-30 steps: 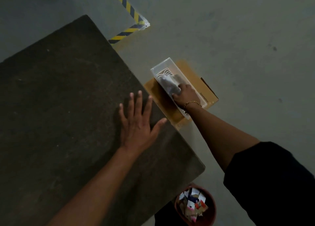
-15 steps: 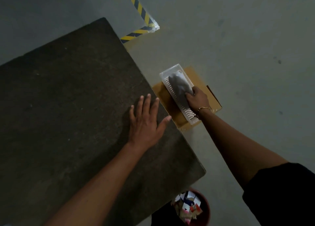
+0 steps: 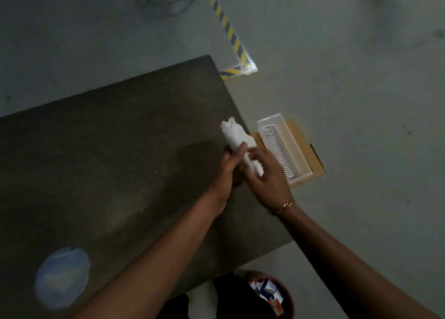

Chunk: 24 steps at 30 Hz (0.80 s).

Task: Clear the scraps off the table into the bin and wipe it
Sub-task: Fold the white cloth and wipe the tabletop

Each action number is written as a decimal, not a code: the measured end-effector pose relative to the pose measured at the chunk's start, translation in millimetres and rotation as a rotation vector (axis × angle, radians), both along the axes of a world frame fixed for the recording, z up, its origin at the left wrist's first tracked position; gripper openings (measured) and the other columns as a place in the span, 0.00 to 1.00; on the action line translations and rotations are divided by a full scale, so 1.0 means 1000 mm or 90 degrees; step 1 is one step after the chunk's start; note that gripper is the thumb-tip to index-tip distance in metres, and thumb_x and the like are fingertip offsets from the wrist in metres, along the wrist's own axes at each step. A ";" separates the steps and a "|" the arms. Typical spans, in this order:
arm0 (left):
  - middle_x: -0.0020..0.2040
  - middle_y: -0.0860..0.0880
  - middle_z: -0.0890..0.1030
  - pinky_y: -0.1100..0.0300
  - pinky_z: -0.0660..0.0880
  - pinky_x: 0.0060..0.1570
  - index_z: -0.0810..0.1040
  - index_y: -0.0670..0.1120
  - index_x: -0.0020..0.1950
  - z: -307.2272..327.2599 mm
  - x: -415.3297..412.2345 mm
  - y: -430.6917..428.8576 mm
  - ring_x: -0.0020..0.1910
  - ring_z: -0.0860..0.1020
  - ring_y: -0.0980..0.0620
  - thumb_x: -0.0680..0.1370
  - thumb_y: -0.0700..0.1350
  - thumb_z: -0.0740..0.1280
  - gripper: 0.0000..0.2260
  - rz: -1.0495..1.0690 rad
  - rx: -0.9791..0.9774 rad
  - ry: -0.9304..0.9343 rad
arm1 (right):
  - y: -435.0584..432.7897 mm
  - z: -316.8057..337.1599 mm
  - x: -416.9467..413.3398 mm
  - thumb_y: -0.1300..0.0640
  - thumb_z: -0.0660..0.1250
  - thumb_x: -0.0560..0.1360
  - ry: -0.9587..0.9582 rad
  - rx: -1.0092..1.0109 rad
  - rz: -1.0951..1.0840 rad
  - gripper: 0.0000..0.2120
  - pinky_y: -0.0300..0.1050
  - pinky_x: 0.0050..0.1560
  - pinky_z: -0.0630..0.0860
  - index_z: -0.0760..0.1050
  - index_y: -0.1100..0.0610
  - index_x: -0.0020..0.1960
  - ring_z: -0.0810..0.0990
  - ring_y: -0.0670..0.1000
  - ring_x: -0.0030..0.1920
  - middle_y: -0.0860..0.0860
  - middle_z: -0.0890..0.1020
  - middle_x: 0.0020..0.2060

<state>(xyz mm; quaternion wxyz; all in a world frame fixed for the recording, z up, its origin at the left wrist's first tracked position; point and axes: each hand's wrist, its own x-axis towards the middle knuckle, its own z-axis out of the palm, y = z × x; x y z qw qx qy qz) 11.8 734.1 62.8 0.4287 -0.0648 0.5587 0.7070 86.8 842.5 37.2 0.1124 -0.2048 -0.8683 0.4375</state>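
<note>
Out of the tray (image 3: 284, 147) now, the cloth (image 3: 234, 135) is gripped mid-frame by left hand (image 3: 228, 169) and right hand (image 3: 269, 181), so wiping the tabletop (image 3: 108, 162) seems next.

One dark table (image 3: 108, 162) is showing from above. Two hands, the left hand (image 3: 231, 172) and right hand (image 3: 267, 174), are gripping one white cloth (image 3: 234, 133) at the table's right edge. One gold bracelet (image 3: 285, 205) is circling the right wrist. Beyond that edge, one clear tray (image 3: 269, 117) is lying on one cardboard sheet (image 3: 313, 159). Two striped tape strips (image 3: 228, 27) are meeting past the far right corner. One red bin (image 3: 290, 299) by the near right corner is holding scraps (image 3: 267, 292), too jumbled to count.
</note>
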 end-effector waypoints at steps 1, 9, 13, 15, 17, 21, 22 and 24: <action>0.62 0.43 0.85 0.51 0.80 0.62 0.77 0.46 0.72 0.006 -0.001 -0.017 0.62 0.83 0.44 0.77 0.58 0.70 0.27 0.039 -0.004 -0.031 | -0.022 0.005 0.001 0.41 0.64 0.77 -0.017 0.008 0.050 0.19 0.53 0.58 0.78 0.79 0.53 0.60 0.78 0.51 0.61 0.51 0.80 0.61; 0.55 0.41 0.87 0.42 0.78 0.63 0.80 0.45 0.64 0.033 0.000 -0.189 0.57 0.84 0.39 0.79 0.50 0.70 0.16 0.246 -0.052 -0.151 | -0.141 0.028 -0.002 0.39 0.65 0.76 0.009 -0.044 0.149 0.19 0.56 0.67 0.74 0.79 0.46 0.62 0.74 0.44 0.68 0.43 0.77 0.66; 0.58 0.40 0.86 0.37 0.74 0.68 0.81 0.46 0.64 0.041 0.008 -0.276 0.61 0.82 0.38 0.79 0.54 0.71 0.18 0.293 -0.023 -0.163 | -0.202 0.036 -0.010 0.41 0.70 0.74 0.039 -0.057 0.117 0.27 0.48 0.68 0.72 0.73 0.50 0.70 0.72 0.48 0.70 0.48 0.73 0.70; 0.61 0.40 0.85 0.36 0.73 0.69 0.79 0.47 0.68 0.046 0.011 -0.318 0.63 0.82 0.37 0.78 0.57 0.70 0.22 0.297 0.004 -0.186 | -0.239 0.048 -0.015 0.46 0.75 0.74 -0.019 -0.218 0.065 0.32 0.43 0.63 0.74 0.68 0.50 0.74 0.74 0.45 0.67 0.47 0.72 0.70; 0.61 0.40 0.85 0.35 0.73 0.69 0.79 0.49 0.68 0.053 0.014 -0.359 0.63 0.82 0.37 0.77 0.60 0.71 0.24 0.284 0.003 -0.188 | -0.276 0.067 -0.022 0.50 0.77 0.72 -0.123 -0.451 0.011 0.33 0.45 0.56 0.79 0.68 0.50 0.73 0.78 0.47 0.61 0.49 0.76 0.68; 0.59 0.41 0.86 0.38 0.77 0.65 0.78 0.49 0.68 0.066 0.019 -0.435 0.60 0.84 0.39 0.77 0.59 0.72 0.23 0.298 0.003 -0.150 | -0.351 0.092 -0.029 0.58 0.73 0.73 -0.248 -0.791 0.032 0.18 0.57 0.50 0.84 0.78 0.57 0.63 0.86 0.59 0.53 0.56 0.86 0.55; 0.57 0.42 0.87 0.40 0.79 0.61 0.77 0.49 0.68 0.069 0.018 -0.451 0.58 0.84 0.39 0.79 0.56 0.70 0.20 0.312 -0.003 -0.142 | -0.368 0.094 -0.031 0.60 0.72 0.73 -0.242 -0.774 0.050 0.17 0.59 0.50 0.84 0.79 0.57 0.62 0.86 0.59 0.52 0.56 0.87 0.54; 0.58 0.44 0.85 0.47 0.80 0.51 0.74 0.49 0.72 0.075 0.016 -0.479 0.58 0.83 0.41 0.81 0.56 0.69 0.21 0.335 -0.085 -0.114 | -0.400 0.096 -0.037 0.62 0.73 0.74 -0.202 -0.674 0.056 0.13 0.59 0.47 0.85 0.80 0.55 0.59 0.86 0.59 0.53 0.56 0.86 0.54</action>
